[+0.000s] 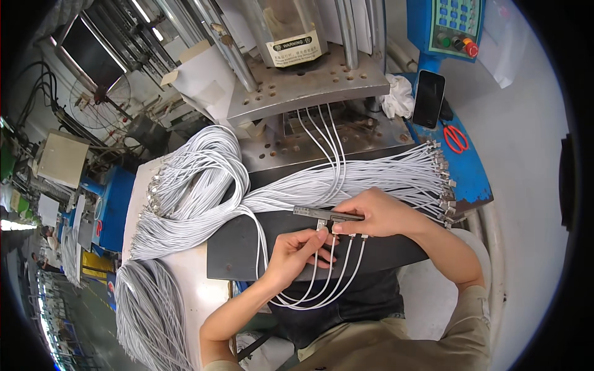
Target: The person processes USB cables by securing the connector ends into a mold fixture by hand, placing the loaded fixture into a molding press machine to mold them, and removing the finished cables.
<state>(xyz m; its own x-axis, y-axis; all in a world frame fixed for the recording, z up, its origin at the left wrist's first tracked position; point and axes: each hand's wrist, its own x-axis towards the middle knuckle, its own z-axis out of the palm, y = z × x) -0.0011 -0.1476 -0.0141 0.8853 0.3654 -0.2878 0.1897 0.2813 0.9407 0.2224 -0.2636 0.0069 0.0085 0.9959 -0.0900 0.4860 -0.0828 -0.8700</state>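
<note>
White cables (322, 272) in left hand (297, 250); right hand (377, 213) on bar (325, 214)

A grey metal press (309, 86) stands at the far edge of the worktop (185, 290), its plate drilled with holes. Right of it, a blue control box (455, 25) with buttons rises above a blue ledge (467, 167) carrying a black phone (428, 99), red-handled scissors (456, 138) and a white rag (399, 96). A fan (99, 96) sits far left. The floor (532, 123) on the right is pale grey.
</note>
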